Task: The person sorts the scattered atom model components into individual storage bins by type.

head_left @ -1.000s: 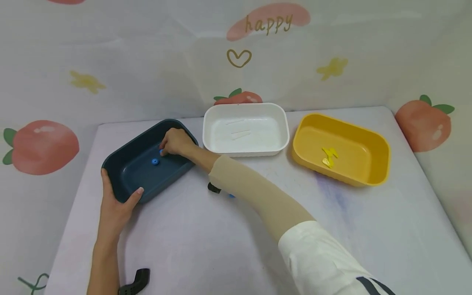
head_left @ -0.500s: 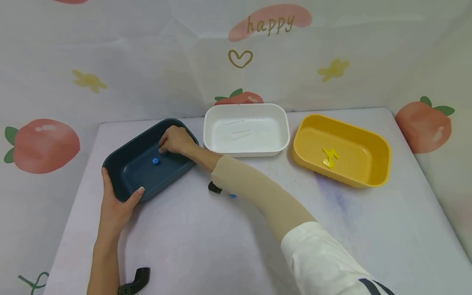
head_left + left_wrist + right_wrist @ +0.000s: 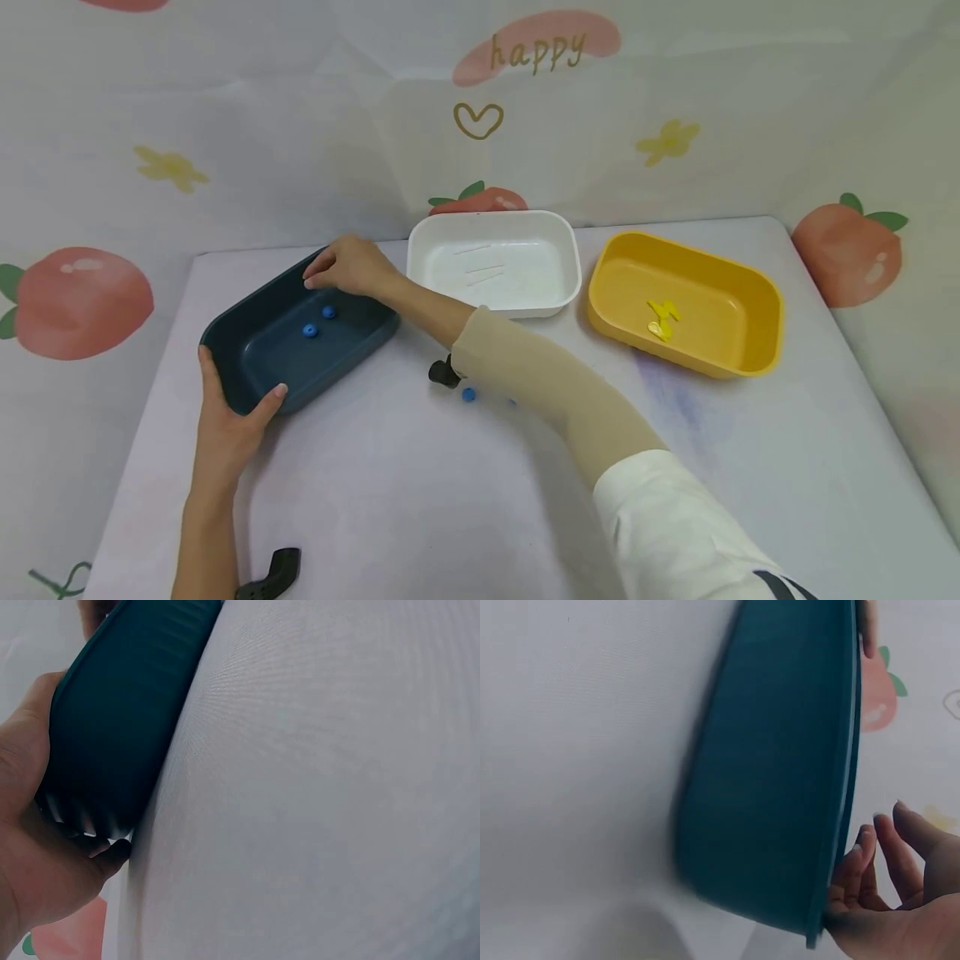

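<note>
A dark teal plastic basin [image 3: 273,367] stands at the left of the table in the head view. My left hand [image 3: 228,429] grips its near left corner, thumb along the near side and fingers around the other side. Two small round blue beads lie inside: one bead [image 3: 310,330] nearer the middle, the other bead [image 3: 328,312] closer to my right hand [image 3: 352,265]. That hand hovers over the basin's far right end. Seen from the right wrist, its fingers [image 3: 900,855] are loosely bent and parted beside the rim, with nothing between them.
A white basin [image 3: 495,307] with several thin sticks stands at the back centre, and a yellow basin [image 3: 720,275] with small yellow pieces [image 3: 662,318] to its right. On the table, a blue piece [image 3: 468,394] and a smaller blue bit [image 3: 512,402] lie by the right forearm.
My right hand has let go of a blue bead on the basin's floor and risen toward the far rim. The left hand keeps its grip on the corner.
</note>
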`<action>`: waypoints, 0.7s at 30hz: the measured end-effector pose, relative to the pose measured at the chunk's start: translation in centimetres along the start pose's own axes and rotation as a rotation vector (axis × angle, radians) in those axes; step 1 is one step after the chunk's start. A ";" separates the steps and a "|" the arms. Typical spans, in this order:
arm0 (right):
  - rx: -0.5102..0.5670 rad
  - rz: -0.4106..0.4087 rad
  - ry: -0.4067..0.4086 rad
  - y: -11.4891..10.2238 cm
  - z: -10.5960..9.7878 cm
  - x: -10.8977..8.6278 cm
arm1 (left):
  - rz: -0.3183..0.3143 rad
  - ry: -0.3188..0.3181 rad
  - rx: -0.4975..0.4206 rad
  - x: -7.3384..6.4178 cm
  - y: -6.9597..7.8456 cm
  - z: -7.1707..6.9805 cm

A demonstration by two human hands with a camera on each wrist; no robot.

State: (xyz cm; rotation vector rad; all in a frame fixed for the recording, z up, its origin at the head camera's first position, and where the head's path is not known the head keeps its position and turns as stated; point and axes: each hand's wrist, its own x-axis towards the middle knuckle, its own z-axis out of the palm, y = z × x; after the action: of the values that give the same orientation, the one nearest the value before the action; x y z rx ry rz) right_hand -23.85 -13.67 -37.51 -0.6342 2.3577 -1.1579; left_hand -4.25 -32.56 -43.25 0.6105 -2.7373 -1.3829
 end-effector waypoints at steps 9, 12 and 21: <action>0.100 -0.054 -0.033 0.2 -1.7 -1.7 | -0.013 -0.009 0.012 -0.1 -0.1 0.1; 0.121 -0.083 -0.040 0.3 -2.1 -2.6 | -0.023 -0.012 0.017 -0.2 -0.1 0.1; 0.196 -0.114 -0.062 -0.2 -3.8 -5.8 | -0.023 -0.005 0.018 0.0 0.2 0.0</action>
State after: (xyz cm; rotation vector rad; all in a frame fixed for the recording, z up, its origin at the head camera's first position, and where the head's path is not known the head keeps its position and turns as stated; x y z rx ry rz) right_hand -21.34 -8.14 -34.22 -0.7319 2.1466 -1.3778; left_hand -4.27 -32.45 -43.08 0.6426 -2.7583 -1.3684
